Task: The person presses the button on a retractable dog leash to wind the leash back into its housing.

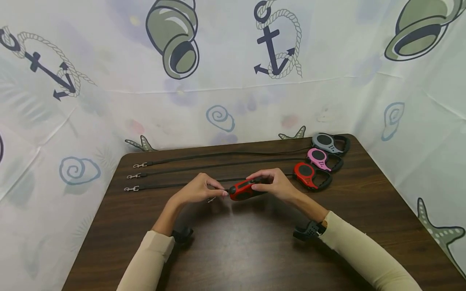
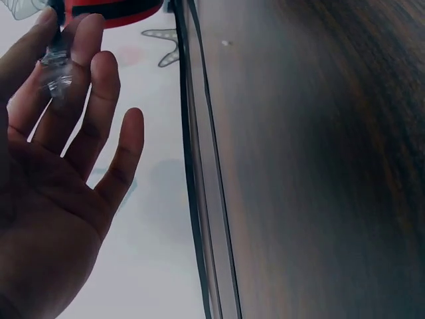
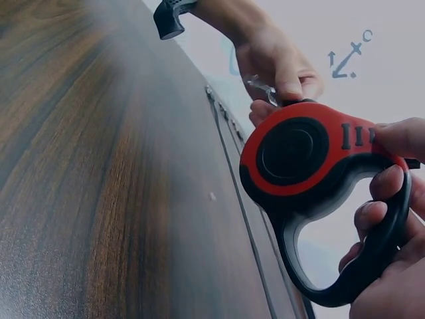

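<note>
Right now, both hands meet over the middle of the table. The right hand grips a red-and-black leash by its black loop handle, fingers wrapped through the loop and thumb lying against the red case. The left hand pinches the short dark strap at the case's left end between thumb and fingertips, its remaining fingers spread loosely; a small silvery clip hangs just below it.

That leash's long axis runs roughly left to right: the strap end points left, dipping slightly toward the near side, and the handle end points right. Seen from above, it shows mostly its narrow top edge; the right wrist's view catches the round face side-on.

Beyond the hands, at the far right, three more leashes sit in a row going away: a red one nearest, then a pink one, then a grey one. All point left, their handles to the right, with straps drawn out nearly parallel to metal clips at the far left. The red one's strap passes behind the hands.

Behind hangs a pale cloth printed with anchors, shells and starfish.
</note>
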The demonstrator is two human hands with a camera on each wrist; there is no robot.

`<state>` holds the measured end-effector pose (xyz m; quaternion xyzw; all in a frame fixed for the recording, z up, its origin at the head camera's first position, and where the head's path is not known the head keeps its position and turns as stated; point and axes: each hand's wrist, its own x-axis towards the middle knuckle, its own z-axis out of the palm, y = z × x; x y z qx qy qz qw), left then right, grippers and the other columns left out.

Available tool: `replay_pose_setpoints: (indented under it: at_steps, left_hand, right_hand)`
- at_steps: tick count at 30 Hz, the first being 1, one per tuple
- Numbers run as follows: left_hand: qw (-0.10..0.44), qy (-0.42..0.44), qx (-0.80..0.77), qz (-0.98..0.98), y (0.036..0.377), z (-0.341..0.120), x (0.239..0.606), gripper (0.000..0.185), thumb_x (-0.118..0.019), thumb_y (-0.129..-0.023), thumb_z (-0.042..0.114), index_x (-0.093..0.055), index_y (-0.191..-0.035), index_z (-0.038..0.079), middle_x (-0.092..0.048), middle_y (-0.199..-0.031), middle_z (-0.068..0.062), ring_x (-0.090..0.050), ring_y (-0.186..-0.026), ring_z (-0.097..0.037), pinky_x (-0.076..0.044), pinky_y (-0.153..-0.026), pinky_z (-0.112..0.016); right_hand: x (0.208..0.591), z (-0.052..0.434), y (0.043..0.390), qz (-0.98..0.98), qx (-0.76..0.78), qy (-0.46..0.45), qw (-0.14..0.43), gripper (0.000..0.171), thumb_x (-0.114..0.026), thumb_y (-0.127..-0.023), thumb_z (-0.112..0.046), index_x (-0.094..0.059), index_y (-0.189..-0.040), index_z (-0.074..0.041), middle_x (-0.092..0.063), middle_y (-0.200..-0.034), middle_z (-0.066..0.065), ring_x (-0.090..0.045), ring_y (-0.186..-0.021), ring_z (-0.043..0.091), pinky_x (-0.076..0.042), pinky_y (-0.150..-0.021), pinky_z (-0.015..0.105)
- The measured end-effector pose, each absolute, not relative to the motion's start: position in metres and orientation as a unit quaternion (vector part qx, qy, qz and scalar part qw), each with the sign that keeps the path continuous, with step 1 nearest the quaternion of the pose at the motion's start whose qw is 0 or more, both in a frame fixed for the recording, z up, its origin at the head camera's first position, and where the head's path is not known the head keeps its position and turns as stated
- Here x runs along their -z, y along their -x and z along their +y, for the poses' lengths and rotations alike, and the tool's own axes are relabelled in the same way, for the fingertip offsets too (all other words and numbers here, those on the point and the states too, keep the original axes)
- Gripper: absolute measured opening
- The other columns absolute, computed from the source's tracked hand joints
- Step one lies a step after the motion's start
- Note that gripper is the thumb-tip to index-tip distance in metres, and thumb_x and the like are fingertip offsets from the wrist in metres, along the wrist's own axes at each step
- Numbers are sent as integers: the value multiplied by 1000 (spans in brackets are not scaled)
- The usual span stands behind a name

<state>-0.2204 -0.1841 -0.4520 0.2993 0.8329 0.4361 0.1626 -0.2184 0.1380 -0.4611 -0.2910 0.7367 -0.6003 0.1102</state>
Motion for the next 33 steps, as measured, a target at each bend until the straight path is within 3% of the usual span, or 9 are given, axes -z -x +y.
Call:
replay_pose_setpoints:
  at_steps: [3,6,12,17,25,33]
  left_hand:
    - [162,-305,-431,834,216,-182,453,22,-79,-98,24,-84,-97,3,-78,-84,-14,-40,-65,-10,-28,-60,-25]
    - [161,-306,-431,833,211,-180,454,21,-79,-98,23,-84,-98,3,-79,-84,-12,-52,-73,-15,-33,-64,-25]
    - [158,-301,-434,834,200,-177,456,21,-78,-99,23,-84,-100,3,-80,-85,-8,-60,-81,-24,-42,-72,-29]
    - [138,-300,-438,836,189,-174,457,18,-80,-97,23,-85,-102,7,-81,-91,-8,-67,-83,-20,-50,-78,-34]
    - [99,-283,-427,853,170,-170,459,15,-83,-94,24,-85,-104,13,-81,-92,4,-60,-69,-15,-43,-61,-23]
    - [104,-291,-395,865,157,-165,465,22,-84,-93,24,-85,-109,9,-82,-96,4,-67,-78,-6,-53,-70,-23]
  right_hand:
    - [462,139,215,739,597,291,111,31,-75,-96,-9,-76,-126,-3,-75,-112,14,-62,-89,24,-50,-78,30]
    - [463,140,210,739,596,293,112,31,-75,-96,-8,-76,-126,-3,-75,-113,15,-63,-89,24,-51,-78,29]
    - [462,142,200,742,592,295,111,31,-75,-96,-10,-76,-127,-3,-76,-113,15,-65,-91,24,-53,-80,30]
    - [462,144,193,739,596,292,112,31,-75,-96,-10,-76,-126,-4,-77,-114,14,-67,-92,24,-54,-81,29]
    - [467,145,182,740,602,279,111,31,-75,-96,-9,-75,-126,-2,-75,-112,15,-63,-91,24,-53,-78,28]
    - [478,140,169,722,634,246,128,29,-76,-97,-6,-75,-125,1,-73,-103,11,-55,-80,17,-47,-72,28]
